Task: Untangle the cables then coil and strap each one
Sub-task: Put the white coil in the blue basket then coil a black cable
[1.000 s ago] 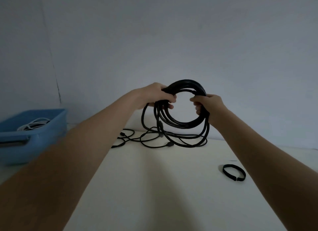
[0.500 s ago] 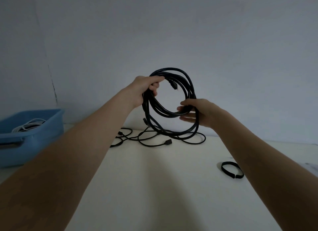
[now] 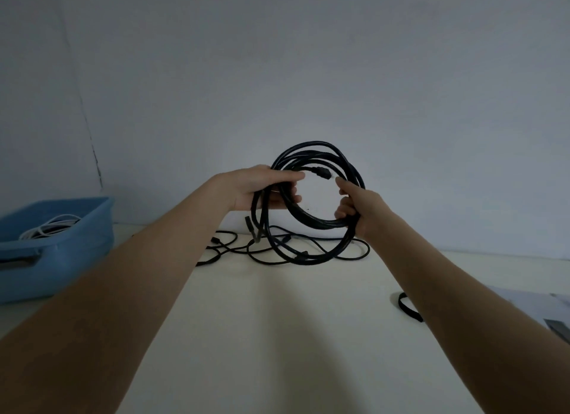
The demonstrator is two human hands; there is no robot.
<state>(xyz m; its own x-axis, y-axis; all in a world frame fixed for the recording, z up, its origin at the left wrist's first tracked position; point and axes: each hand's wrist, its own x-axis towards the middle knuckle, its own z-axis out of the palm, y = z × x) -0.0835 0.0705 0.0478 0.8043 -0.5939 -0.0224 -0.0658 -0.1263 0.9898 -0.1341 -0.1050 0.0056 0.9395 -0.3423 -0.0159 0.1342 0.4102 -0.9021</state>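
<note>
While the black cable coil [image 3: 320, 185] is held up in the air above the table [image 3: 277, 336], the step in hand reads as coiling: several loops gathered, not yet strapped. From the left: a blue bin [image 3: 61, 244] sits at the table's left edge with a white cable [image 3: 49, 227] inside. Left hand [image 3: 262, 190] grips the coil's left side, fingers curled round the bundled strands, thumb lying along the top. A plug end [image 3: 320, 175] shows inside the ring near the top, between the two hands. Right hand [image 3: 361, 210] grips the coil's lower right, fingers wrapped round the strands. Below the coil, loose cable loops [image 3: 287, 250] hang down and lie on the table, some perhaps belonging to other cables; cannot tell which. A black strap [image 3: 407, 310] lies on the table to the right, well apart from the coil, partly hidden by the right forearm. Judgement: next move calls for drawing in the remaining slack, then one hand keeping the coil closed while the other fetches the strap.
</note>
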